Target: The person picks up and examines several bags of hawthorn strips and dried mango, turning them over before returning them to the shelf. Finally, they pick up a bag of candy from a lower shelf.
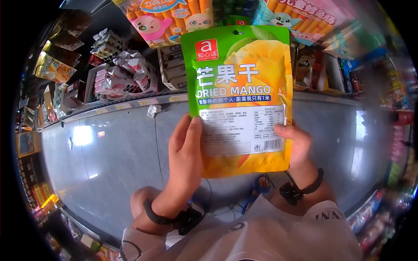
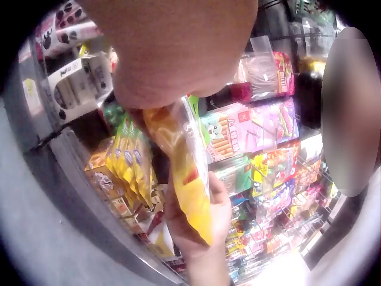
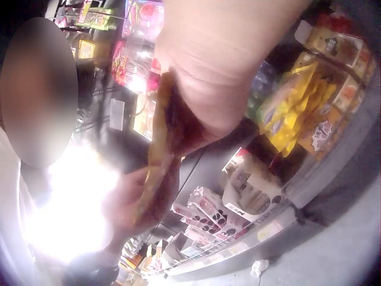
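A green and yellow bag of dried mango (image 1: 244,82) is held upright between both hands, its label side with the nutrition table facing the head camera. My left hand (image 1: 185,150) grips the bag's left edge, thumb on the front and fingers behind it. Along the right edge, my right hand (image 1: 299,143) pinches the bag, thumb tip beside the printed panel. The fingers behind the bag are hidden. Seen edge-on in the left wrist view, the bag (image 2: 191,185) looks puffed and yellow, with the right hand (image 2: 217,208) around its far side.
Packs of snack sticks (image 1: 170,21) hang beyond the bag. A shelf edge (image 1: 135,103) carries boxes of wrapped snacks (image 1: 124,78). Below lies a grey tiled floor (image 1: 117,143) with a crumpled white scrap (image 1: 153,111). More shelves line both sides.
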The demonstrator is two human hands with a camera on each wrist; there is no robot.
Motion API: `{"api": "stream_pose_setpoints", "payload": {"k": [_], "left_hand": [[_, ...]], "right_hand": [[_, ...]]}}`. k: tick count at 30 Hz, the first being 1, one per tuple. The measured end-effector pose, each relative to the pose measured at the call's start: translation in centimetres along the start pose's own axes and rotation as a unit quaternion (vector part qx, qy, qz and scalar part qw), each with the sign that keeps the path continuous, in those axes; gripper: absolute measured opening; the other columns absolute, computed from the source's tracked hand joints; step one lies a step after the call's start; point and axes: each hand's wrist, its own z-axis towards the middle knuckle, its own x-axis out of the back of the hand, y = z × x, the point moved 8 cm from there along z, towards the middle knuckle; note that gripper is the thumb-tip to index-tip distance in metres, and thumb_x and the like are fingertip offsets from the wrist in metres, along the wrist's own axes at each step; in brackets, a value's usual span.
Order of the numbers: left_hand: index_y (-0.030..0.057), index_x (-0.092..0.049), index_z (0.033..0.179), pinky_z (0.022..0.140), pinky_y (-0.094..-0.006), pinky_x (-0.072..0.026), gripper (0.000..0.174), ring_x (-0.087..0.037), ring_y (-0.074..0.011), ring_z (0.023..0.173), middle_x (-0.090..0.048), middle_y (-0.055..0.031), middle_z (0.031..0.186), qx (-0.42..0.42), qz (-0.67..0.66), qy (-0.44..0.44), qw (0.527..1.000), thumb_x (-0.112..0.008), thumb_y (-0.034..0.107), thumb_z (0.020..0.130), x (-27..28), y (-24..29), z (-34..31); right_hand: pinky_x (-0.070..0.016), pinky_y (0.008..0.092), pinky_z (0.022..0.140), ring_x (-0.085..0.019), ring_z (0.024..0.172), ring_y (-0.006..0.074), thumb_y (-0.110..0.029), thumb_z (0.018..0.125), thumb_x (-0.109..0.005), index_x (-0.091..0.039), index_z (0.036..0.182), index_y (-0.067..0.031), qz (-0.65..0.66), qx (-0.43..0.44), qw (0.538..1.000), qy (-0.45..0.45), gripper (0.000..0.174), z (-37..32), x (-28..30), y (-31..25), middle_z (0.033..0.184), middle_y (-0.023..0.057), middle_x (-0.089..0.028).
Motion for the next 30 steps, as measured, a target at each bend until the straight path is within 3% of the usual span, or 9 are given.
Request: {"api": "stream_pose_setpoints", "payload": {"k": [7, 11, 13, 15, 16, 19, 22, 26, 30], "left_hand": [[-0.0015, -0.056, 0.105, 0.074, -0.0215, -0.0400, 0.025, -0.046, -0.0051, 0.083, -0.057, 0.0000, 0.089, -0.009, 0.007, 0.027, 1.000, -0.045, 0.020, 0.103, -0.4, 0.6, 0.0], [0.0019, -0.047, 0.090, 0.058, -0.0283, -0.0361, 0.019, -0.037, -0.0073, 0.071, -0.040, 0.0015, 0.073, -0.128, 0.216, 0.016, 0.968, -0.046, 0.018, 0.101, 0.4, 1.0, 0.2], [-0.0012, -0.053, 0.106, 0.067, -0.0326, -0.0442, 0.020, -0.048, -0.0155, 0.076, -0.052, -0.0128, 0.079, -0.091, 0.283, 0.008, 0.955, -0.047, 0.017, 0.100, 0.9, 0.4, 0.0], [-0.0057, -0.052, 0.115, 0.078, -0.0395, -0.0486, 0.025, -0.061, -0.0328, 0.086, -0.061, -0.0256, 0.094, -0.125, 0.301, -0.014, 0.945, -0.049, 0.010, 0.097, 0.3, 0.7, -0.2], [-0.0044, -0.054, 0.116, 0.084, -0.0422, -0.0478, 0.025, -0.061, -0.0388, 0.095, -0.060, -0.0263, 0.101, -0.129, 0.297, -0.006, 0.946, -0.053, 0.007, 0.094, 0.3, 0.6, -0.3], [-0.0020, -0.055, 0.116, 0.089, -0.0442, -0.0461, 0.029, -0.056, -0.0427, 0.104, -0.057, -0.0258, 0.111, -0.225, 0.280, 0.037, 0.933, -0.060, 0.007, 0.089, 0.5, 0.8, -1.2], [0.0005, -0.057, 0.117, 0.091, -0.0442, -0.0452, 0.036, -0.055, -0.0404, 0.107, -0.054, -0.0235, 0.118, -0.258, 0.373, 0.049, 0.890, -0.067, 0.007, 0.083, -0.6, 2.5, -3.3], [0.0016, -0.056, 0.120, 0.091, -0.0418, -0.0471, 0.044, -0.055, -0.0349, 0.109, -0.055, -0.0193, 0.122, -0.169, 0.348, -0.176, 0.905, -0.071, 0.007, 0.079, -4.1, 2.2, -5.3], [0.0036, -0.060, 0.118, 0.088, -0.0399, -0.0491, 0.037, -0.059, -0.0305, 0.105, -0.059, -0.0151, 0.117, -0.209, 0.273, -0.237, 0.908, -0.069, 0.008, 0.082, -5.8, -0.3, -8.4]], "right_hand": [[-0.0509, 0.0345, 0.090, -0.064, 0.104, 0.0232, -0.018, 0.082, -0.058, -0.051, 0.128, 0.0028, -0.044, 0.020, 0.999, -0.019, 0.051, -0.3, 0.6, -0.3, 0.116, 0.0141, -0.065], [-0.0511, 0.0316, 0.087, -0.064, 0.099, 0.0192, -0.011, 0.082, -0.068, -0.058, 0.121, 0.0001, -0.202, 0.079, 0.976, 0.023, 0.041, -0.6, 2.4, -0.6, 0.111, 0.0120, -0.067], [-0.0510, 0.0311, 0.085, -0.064, 0.096, 0.0171, -0.006, 0.081, -0.072, -0.063, 0.116, -0.0010, -0.319, 0.111, 0.941, 0.011, 0.036, -1.2, 0.8, -2.0, 0.106, 0.0101, -0.068], [-0.0521, 0.0307, 0.081, -0.066, 0.093, 0.0181, -0.006, 0.083, -0.070, -0.065, 0.111, 0.0004, -0.384, 0.161, 0.909, 0.000, 0.029, -1.6, -0.1, -2.6, 0.104, 0.0109, -0.070], [-0.0530, 0.0314, 0.080, -0.067, 0.092, 0.0205, -0.006, 0.083, -0.069, -0.065, 0.111, 0.0009, -0.435, 0.193, 0.879, -0.021, 0.029, -2.1, -1.4, -3.3, 0.105, 0.0125, -0.070], [-0.0552, 0.0340, 0.080, -0.069, 0.095, 0.0291, -0.004, 0.083, -0.066, -0.065, 0.114, 0.0006, -0.542, 0.288, 0.789, -0.034, 0.032, -2.9, -3.3, -4.1, 0.108, 0.0167, -0.069], [-0.0557, 0.0380, 0.084, -0.067, 0.102, 0.0325, 0.000, 0.078, -0.063, -0.065, 0.116, -0.0017, -0.621, 0.363, 0.694, -0.036, 0.037, -4.3, -4.6, -5.0, 0.111, 0.0161, -0.068], [-0.0554, 0.0395, 0.087, -0.065, 0.108, 0.0310, 0.003, 0.067, -0.061, -0.067, 0.113, -0.0049, -0.702, 0.420, 0.574, -0.023, 0.046, -6.2, -7.6, -6.6, 0.116, 0.0151, -0.067], [-0.0530, 0.0406, 0.093, -0.062, 0.112, 0.0292, 0.005, 0.068, -0.061, -0.069, 0.111, -0.0068, -0.764, 0.432, 0.478, -0.037, 0.046, -8.7, -9.8, -7.7, 0.117, 0.0138, -0.066]]}}
